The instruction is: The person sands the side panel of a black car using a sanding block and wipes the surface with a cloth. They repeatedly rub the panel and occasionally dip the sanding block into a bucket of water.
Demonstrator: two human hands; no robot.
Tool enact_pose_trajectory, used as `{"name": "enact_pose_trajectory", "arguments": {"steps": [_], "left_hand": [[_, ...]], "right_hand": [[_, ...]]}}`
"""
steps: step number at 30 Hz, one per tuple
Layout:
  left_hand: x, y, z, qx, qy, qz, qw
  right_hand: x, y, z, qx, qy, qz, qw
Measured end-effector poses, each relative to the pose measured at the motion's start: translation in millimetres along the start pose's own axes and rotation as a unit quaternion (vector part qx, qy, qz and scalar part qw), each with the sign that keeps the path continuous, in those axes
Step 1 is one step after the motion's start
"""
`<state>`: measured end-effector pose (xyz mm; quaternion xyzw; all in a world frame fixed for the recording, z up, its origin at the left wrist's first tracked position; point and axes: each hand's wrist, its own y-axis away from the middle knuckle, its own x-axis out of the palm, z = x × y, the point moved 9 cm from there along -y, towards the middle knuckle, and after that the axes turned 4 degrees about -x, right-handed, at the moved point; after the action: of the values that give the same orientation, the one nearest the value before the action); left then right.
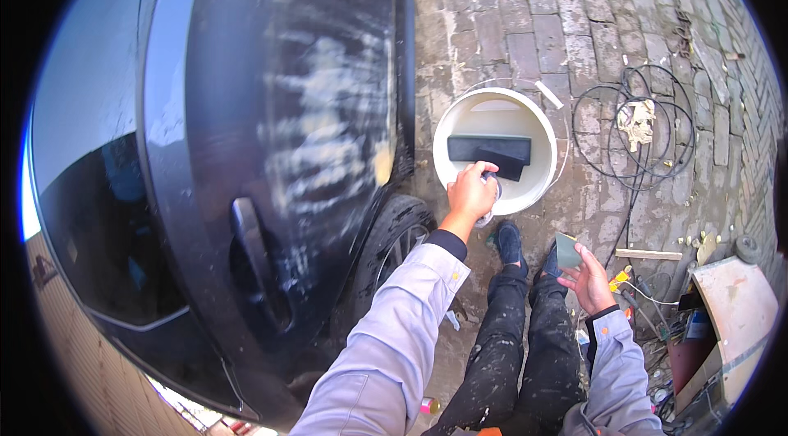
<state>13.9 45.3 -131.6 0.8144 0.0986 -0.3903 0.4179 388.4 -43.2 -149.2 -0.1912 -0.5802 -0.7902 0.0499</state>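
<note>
My left hand (472, 194) is over the near rim of a white bucket (444, 126), fingers curled round something greyish that I cannot make out. Inside the bucket lie dark, flat rectangular pieces (489, 148), one overlapping the other, just beyond my fingertips. My right hand (588, 278), to the right of my legs, pinches a small grey-green sheet (566, 252) that looks like sandpaper. On my left stands a dark car (226, 107). Its panel has whitish, scuffed streaks (328, 107) and a tan patch (383, 164) by the wheel arch.
A coiled black cable (688, 136) lies on the brick paving (533, 34), with pale crumpled scraps (636, 124) inside the coil. A wooden strip (648, 254) and a battered board box (739, 305) with clutter are at the lower right. The car's wheel (394, 243) is close to the bucket.
</note>
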Motion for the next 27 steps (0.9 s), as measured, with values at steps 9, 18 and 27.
{"name": "enact_pose_trajectory", "arguments": {"steps": [9,18,27], "left_hand": [[88,-70,9,0.16,-0.02,0.029,0.987],[85,63,-79,0.06,0.308,0.345,0.885],[71,112,-86,-0.001,0.29,0.357,0.888]], "right_hand": [[-17,-85,27,-0.063,0.063,-0.115,0.989],[72,-24,77,-0.099,0.173,0.059,0.978],[82,-4,99,-0.187,0.241,-0.029,0.952]]}}
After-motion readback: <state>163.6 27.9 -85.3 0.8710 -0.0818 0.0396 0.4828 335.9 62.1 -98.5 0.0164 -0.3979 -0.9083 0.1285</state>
